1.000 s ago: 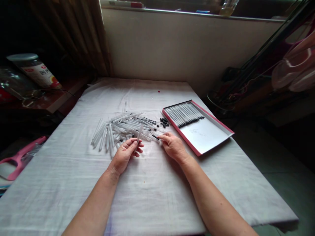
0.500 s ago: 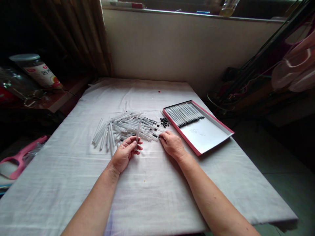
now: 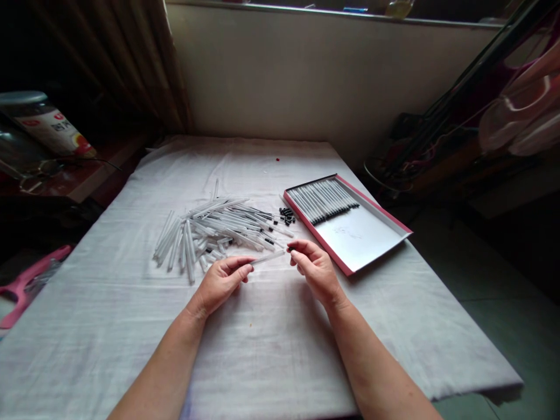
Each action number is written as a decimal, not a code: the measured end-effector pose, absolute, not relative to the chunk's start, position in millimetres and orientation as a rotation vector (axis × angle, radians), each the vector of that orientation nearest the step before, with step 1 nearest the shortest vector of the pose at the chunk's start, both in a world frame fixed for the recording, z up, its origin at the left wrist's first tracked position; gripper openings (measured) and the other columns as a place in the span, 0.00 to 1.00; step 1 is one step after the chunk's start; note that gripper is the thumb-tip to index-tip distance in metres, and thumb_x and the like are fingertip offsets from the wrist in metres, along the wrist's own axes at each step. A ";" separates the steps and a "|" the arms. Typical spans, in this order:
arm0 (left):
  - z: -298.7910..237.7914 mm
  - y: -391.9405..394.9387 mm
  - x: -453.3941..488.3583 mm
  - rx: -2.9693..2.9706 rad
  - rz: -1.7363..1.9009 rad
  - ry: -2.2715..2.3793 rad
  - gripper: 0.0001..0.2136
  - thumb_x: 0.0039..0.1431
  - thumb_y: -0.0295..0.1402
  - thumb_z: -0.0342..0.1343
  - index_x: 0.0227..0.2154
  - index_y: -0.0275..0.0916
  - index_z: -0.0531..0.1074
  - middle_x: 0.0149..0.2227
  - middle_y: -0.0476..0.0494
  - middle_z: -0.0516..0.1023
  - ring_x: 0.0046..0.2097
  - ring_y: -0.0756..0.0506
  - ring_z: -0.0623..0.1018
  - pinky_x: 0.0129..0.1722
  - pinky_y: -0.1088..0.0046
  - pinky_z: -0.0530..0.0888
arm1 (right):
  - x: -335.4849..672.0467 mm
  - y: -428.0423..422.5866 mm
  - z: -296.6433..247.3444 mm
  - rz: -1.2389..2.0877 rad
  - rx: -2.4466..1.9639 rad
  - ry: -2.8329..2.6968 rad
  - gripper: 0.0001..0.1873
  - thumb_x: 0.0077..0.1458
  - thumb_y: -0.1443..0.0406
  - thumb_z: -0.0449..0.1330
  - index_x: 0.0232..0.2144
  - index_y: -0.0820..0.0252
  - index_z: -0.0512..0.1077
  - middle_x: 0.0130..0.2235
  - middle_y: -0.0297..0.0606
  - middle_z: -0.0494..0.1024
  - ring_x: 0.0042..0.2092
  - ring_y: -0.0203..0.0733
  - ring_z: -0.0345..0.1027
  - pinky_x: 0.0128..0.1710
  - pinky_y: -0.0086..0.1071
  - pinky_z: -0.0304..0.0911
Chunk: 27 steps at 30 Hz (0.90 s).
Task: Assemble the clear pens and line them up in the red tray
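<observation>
Working on white cloth [image 3: 262, 350]; red tray [image 3: 376, 236] sits right of tube pile [image 3: 210, 227]. Near side of pile: my left hand [image 3: 219, 281] pinches one clear tube [image 3: 268, 257], axis left-right, free end just beside right hand [image 3: 317, 269], whose fingertips clamp a black cap [image 3: 290, 249].

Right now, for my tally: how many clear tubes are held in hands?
1: the clear tube in the left hand, tip by the right hand; a palm may hide more.

A jar [image 3: 44, 123] at the upper left of the frame carries a red and white label [image 3: 56, 130]. Its print is too blurred to read. No other writing is legible.
</observation>
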<state>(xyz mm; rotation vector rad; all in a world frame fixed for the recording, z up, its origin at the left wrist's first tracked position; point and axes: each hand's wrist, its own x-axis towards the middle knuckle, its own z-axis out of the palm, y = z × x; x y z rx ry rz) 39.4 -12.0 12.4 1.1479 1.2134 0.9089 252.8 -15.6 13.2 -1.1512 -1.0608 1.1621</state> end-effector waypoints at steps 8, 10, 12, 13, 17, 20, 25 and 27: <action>10.0 -11.7 37.5 1.226 0.826 1.256 0.17 0.45 0.41 0.65 0.37 0.38 0.81 0.26 0.44 0.79 0.25 0.51 0.71 0.20 0.79 0.66 | 255.1 -16.5 12.8 1.120 -1.148 -1.172 0.09 0.48 0.62 0.62 0.34 0.58 0.77 0.29 0.35 0.76 0.27 0.34 0.66 0.28 0.30 0.64; 9.4 -11.6 37.0 1.254 0.796 1.264 0.18 0.47 0.43 0.64 0.39 0.37 0.80 0.27 0.44 0.79 0.25 0.51 0.71 0.21 0.79 0.66 | 255.2 -16.7 11.9 1.095 -1.143 -1.225 0.09 0.49 0.63 0.62 0.34 0.58 0.77 0.31 0.36 0.75 0.28 0.35 0.66 0.29 0.30 0.64; 9.1 -11.6 36.8 1.277 0.778 1.270 0.19 0.48 0.43 0.63 0.41 0.36 0.80 0.28 0.43 0.79 0.26 0.51 0.71 0.22 0.79 0.66 | 255.6 -17.3 10.7 1.063 -1.136 -1.274 0.09 0.50 0.63 0.61 0.34 0.58 0.77 0.32 0.37 0.75 0.29 0.35 0.66 0.29 0.30 0.64; 9.1 -11.6 36.8 1.287 0.774 1.272 0.20 0.48 0.43 0.62 0.41 0.36 0.79 0.28 0.43 0.79 0.26 0.51 0.72 0.22 0.79 0.67 | 255.9 -17.7 10.2 1.044 -1.133 -1.297 0.09 0.51 0.64 0.61 0.35 0.58 0.78 0.33 0.37 0.75 0.29 0.35 0.66 0.29 0.30 0.64; 10.2 -12.0 36.8 1.342 0.758 1.272 0.19 0.49 0.42 0.61 0.41 0.37 0.80 0.30 0.42 0.80 0.27 0.50 0.73 0.23 0.78 0.68 | 259.3 -19.5 9.4 0.965 -1.135 -1.391 0.09 0.54 0.65 0.60 0.38 0.57 0.78 0.37 0.40 0.76 0.33 0.37 0.68 0.30 0.30 0.64; 10.6 -12.4 36.2 1.408 0.752 1.271 0.17 0.50 0.41 0.60 0.40 0.37 0.80 0.31 0.42 0.81 0.28 0.50 0.74 0.23 0.78 0.69 | 263.5 -19.9 10.7 0.932 -1.127 -1.463 0.10 0.55 0.64 0.60 0.39 0.57 0.78 0.38 0.41 0.77 0.37 0.40 0.70 0.31 0.30 0.65; 8.0 -12.4 35.7 1.498 0.756 1.272 0.15 0.52 0.39 0.59 0.40 0.37 0.80 0.32 0.42 0.82 0.28 0.49 0.76 0.26 0.76 0.72 | 270.1 -18.0 12.6 0.868 -1.138 -1.618 0.09 0.56 0.63 0.59 0.37 0.58 0.78 0.35 0.41 0.78 0.35 0.40 0.71 0.32 0.31 0.65; 6.9 -12.2 35.9 1.555 0.767 1.275 0.14 0.52 0.38 0.58 0.39 0.38 0.80 0.34 0.42 0.83 0.30 0.47 0.78 0.31 0.74 0.74 | 271.1 -17.3 12.4 0.797 -1.183 -1.705 0.10 0.58 0.61 0.58 0.32 0.60 0.78 0.30 0.40 0.78 0.31 0.39 0.70 0.31 0.30 0.64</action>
